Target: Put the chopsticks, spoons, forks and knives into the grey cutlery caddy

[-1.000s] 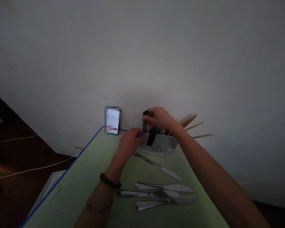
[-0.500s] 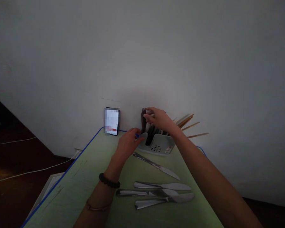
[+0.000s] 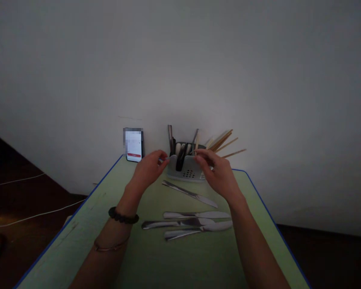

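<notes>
A grey cutlery holder [image 3: 185, 175] with a row of holes stands at the table's far end. Upright in it are metal handles [image 3: 170, 135], black and white handles, and several chopsticks [image 3: 224, 140] leaning right. My left hand [image 3: 152, 166] is at the holder's left edge, fingers loosely curved and apart; contact is hard to tell. In front of the holder's right side is my right hand [image 3: 215, 168], fingers apart, hiding that corner. Nearer me lie several table knives: one slanted knife [image 3: 189, 193] by the holder, and a group of knives [image 3: 186, 223] below it.
A phone [image 3: 134, 145] with a lit screen leans on the wall [image 3: 180, 60] at the back left. The pale green table [image 3: 180, 261] has a blue edge. White cables [image 3: 42, 210] run over the dark floor at the left.
My right hand has let go of a dark handle, now standing in the holder, and moved down to the holder's right front. My left hand has drawn slightly left. The view has shifted.
</notes>
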Motion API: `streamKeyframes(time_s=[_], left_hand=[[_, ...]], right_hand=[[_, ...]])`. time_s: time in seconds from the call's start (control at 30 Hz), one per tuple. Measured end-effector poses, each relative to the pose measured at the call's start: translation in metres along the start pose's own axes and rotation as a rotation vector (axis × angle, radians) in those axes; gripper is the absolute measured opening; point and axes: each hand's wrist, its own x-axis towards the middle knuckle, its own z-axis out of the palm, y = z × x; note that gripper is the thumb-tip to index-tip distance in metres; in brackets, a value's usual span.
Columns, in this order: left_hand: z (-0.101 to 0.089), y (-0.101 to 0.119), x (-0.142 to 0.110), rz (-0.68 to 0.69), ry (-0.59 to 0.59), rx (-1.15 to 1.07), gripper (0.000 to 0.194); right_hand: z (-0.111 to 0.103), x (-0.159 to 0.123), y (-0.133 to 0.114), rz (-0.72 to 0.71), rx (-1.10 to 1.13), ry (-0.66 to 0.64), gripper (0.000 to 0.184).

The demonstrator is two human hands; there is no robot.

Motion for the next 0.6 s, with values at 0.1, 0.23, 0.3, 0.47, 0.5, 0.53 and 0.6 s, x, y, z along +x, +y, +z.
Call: streamKeyframes(time_s=[0.1, 0.23, 0.3, 0.47, 0.5, 0.53, 0.6], left_hand=[[-0.002, 0.001, -0.016, 0.069, -0.17, 0.092, 0.022], [0.008, -0.002, -0.036, 0.128, -0.545, 0.153, 0.032], [0.014, -0.001, -0.041, 0.081, -0.633, 0.209, 0.037], [0.023, 0.012, -0.046, 0.091, -0.695, 0.163, 0.044], [0.024, 0.013, -0.047, 0.093, -0.713, 0.148, 0.045], [0.025, 0.014, -0.047, 0.086, -0.729, 0.142, 0.045], [0.026, 0.014, -0.047, 0.062, -0.737, 0.158, 0.044]], right_hand=[[-0.003, -0.016, 0.012, 0.028, -0.043, -0.189, 0.03], [0.001, -0.029, 0.028, 0.093, -0.285, -0.709, 0.03], [0.01, -0.033, 0.035, 0.154, -0.408, -0.842, 0.026], [0.036, -0.039, 0.046, 0.216, -0.54, -0.756, 0.028], [0.04, -0.039, 0.047, 0.224, -0.556, -0.743, 0.03], [0.043, -0.039, 0.048, 0.231, -0.566, -0.74, 0.03], [0.046, -0.039, 0.048, 0.237, -0.572, -0.766, 0.026]])
